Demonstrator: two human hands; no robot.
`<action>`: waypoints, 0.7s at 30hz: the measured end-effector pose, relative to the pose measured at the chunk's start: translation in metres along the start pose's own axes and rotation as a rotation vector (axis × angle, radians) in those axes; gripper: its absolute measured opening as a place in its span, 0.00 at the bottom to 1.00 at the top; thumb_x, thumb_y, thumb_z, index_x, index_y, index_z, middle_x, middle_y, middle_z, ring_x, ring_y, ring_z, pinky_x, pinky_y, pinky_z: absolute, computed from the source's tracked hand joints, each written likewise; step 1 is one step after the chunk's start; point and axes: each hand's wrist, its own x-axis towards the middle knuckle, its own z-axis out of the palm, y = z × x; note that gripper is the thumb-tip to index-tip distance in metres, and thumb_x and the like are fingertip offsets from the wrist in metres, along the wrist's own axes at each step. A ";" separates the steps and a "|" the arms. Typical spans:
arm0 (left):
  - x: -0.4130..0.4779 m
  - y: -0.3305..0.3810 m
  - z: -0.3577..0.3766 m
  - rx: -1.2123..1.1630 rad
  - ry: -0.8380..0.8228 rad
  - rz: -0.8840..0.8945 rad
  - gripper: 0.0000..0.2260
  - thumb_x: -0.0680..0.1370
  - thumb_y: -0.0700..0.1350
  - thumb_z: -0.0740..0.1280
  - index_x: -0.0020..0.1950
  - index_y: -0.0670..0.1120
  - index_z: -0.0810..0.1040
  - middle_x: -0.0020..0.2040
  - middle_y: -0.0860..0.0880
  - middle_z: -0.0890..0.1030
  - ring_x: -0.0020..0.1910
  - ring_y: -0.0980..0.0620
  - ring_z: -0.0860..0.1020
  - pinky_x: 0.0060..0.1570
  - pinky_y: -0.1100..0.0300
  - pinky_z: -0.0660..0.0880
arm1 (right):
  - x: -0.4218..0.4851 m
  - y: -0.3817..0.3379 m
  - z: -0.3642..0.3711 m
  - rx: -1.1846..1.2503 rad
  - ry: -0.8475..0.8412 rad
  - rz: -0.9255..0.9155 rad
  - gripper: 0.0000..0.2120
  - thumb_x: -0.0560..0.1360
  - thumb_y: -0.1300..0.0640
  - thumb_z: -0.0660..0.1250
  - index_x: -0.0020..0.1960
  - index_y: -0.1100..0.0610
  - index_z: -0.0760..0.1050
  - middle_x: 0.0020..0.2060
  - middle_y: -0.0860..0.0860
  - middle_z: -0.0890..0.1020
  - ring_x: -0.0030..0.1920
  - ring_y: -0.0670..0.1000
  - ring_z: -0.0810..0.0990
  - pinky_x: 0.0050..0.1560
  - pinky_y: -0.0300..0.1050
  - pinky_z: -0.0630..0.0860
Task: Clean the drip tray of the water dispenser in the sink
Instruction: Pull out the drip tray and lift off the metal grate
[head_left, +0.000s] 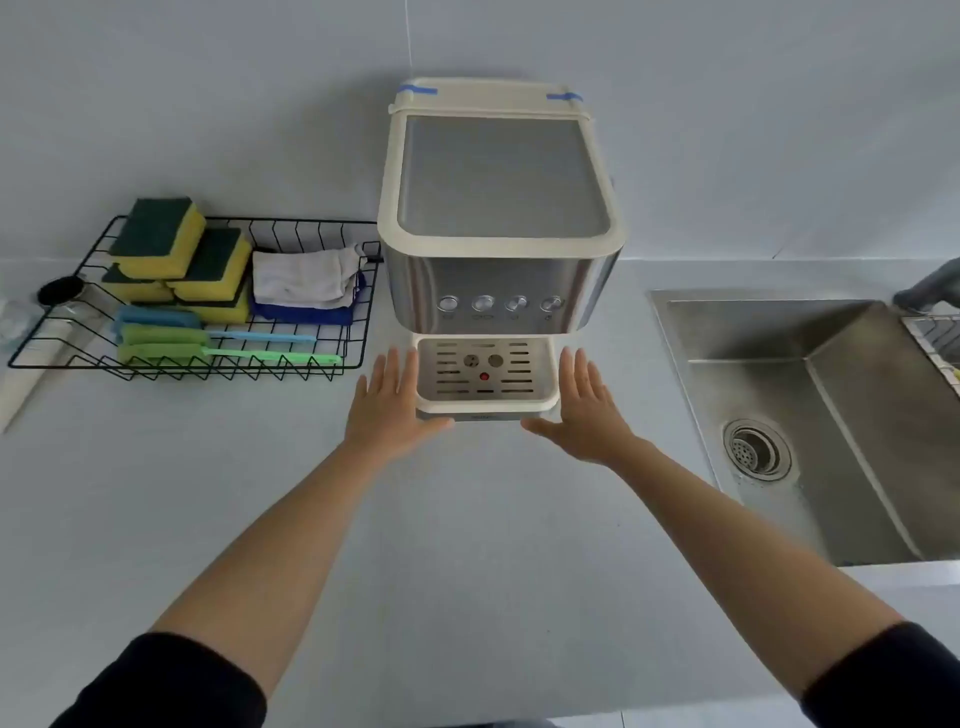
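The drip tray (487, 376) is seated at the foot of the water dispenser (498, 208), under the row of four buttons, with its slotted grille facing up and its cream rim projecting toward the person. It is flanked by the left hand (392, 405) and the right hand (584, 408), both held flat and open with the fingers (387, 371) extended and released; nothing is gripped. The thumbs are reached in under the tray's front edge, though whether that edge is actually touched cannot be told.

The step in hand is judged to be the removal of the tray, and very little of the task is done. It is best taken by both side walls at once, with the palms pressed in evenly and the thumbs kept beneath the front lip. A straight pull toward the body, level with the desk (467, 545), should be favoured, since a tilt may spill any water collected below the grille or shake the grille loose. The dispenser may be dragged forward if the tray sticks, so a slow, steady draw is advised.

The sink (841, 431) lies to the right, so the tray should be carried level across. Sponges (171, 244) are stacked in the wire rack (322, 358) on the left.
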 end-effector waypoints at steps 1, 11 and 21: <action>0.003 0.001 0.000 0.011 -0.012 -0.009 0.46 0.71 0.64 0.62 0.74 0.45 0.37 0.76 0.40 0.41 0.75 0.42 0.42 0.72 0.45 0.46 | 0.007 -0.001 0.002 0.002 -0.012 -0.002 0.49 0.73 0.38 0.60 0.72 0.59 0.29 0.74 0.58 0.35 0.74 0.58 0.35 0.75 0.57 0.43; 0.033 0.004 0.006 -0.240 -0.105 -0.063 0.54 0.64 0.58 0.73 0.74 0.48 0.38 0.77 0.43 0.43 0.75 0.42 0.52 0.70 0.43 0.60 | 0.053 -0.004 0.010 0.328 -0.069 0.029 0.53 0.63 0.50 0.76 0.74 0.58 0.43 0.73 0.61 0.50 0.74 0.61 0.50 0.71 0.61 0.61; 0.038 0.011 0.008 -0.392 -0.098 -0.046 0.50 0.64 0.49 0.76 0.75 0.51 0.47 0.76 0.44 0.47 0.73 0.45 0.59 0.68 0.47 0.65 | 0.060 -0.007 0.022 0.310 0.022 0.039 0.43 0.61 0.52 0.77 0.67 0.59 0.56 0.67 0.58 0.60 0.66 0.57 0.63 0.65 0.55 0.70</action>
